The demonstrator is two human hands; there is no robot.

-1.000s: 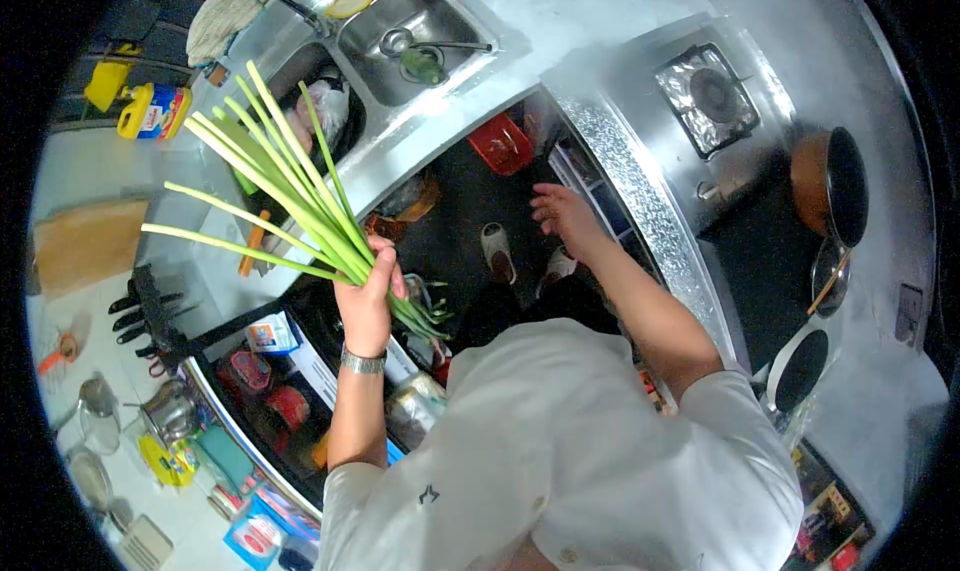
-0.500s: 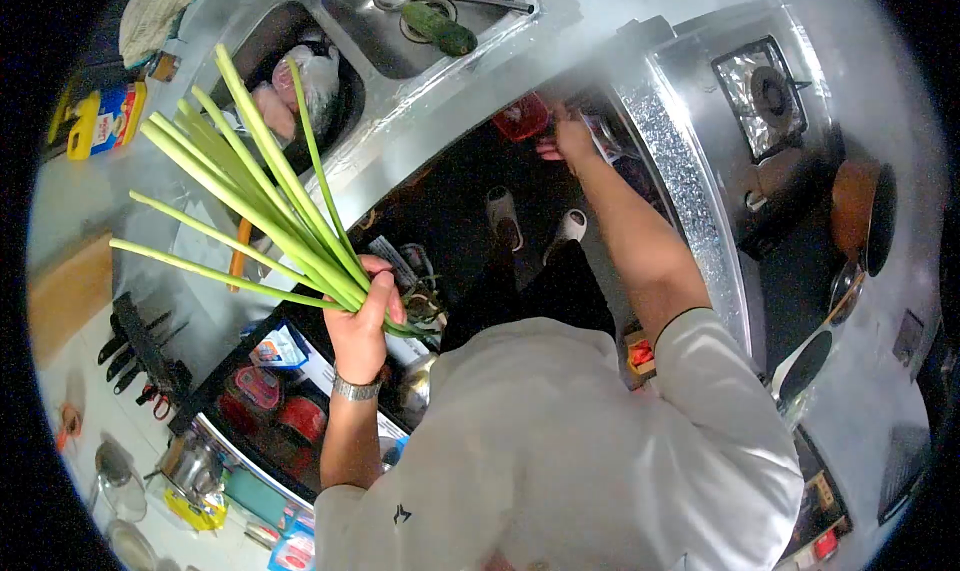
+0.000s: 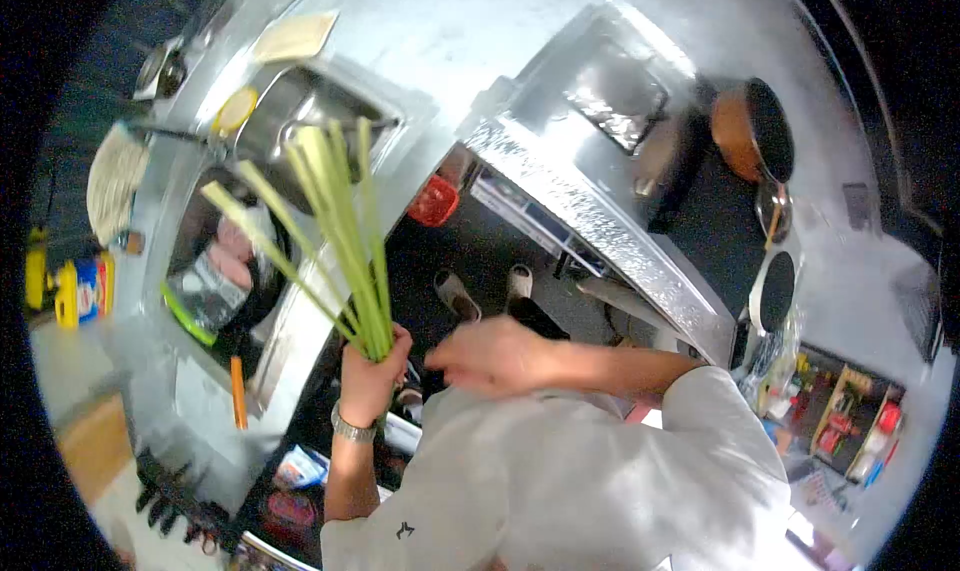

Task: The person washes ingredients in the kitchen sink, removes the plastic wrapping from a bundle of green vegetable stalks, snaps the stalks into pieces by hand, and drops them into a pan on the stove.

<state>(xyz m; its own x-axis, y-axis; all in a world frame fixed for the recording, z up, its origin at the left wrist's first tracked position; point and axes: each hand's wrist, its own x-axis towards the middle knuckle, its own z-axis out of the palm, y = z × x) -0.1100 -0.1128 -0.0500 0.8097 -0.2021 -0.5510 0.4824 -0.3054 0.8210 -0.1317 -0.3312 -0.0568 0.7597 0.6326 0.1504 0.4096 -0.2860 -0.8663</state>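
My left hand (image 3: 377, 366), with a metal watch on the wrist, is closed around a bunch of long pale green stalks (image 3: 345, 241). The stalks fan out up and to the left, past the edge of the sink. My right hand (image 3: 490, 356) is blurred by motion in front of my torso, just right of the stalks' lower end. Its fingers are smeared, and I cannot make out anything in it.
A two-basin sink (image 3: 390, 121) lies at upper left, with bagged pink food (image 3: 228, 263) in one basin. A red basket (image 3: 434, 202) stands on the floor. To the right are a foil-lined burner (image 3: 620, 96) and pans (image 3: 768, 131). Knives (image 3: 165, 506) hang at lower left.
My right hand has come back from near the red basket to in front of my torso. The stalks are now more upright in my left hand. My view has turned toward the stove.
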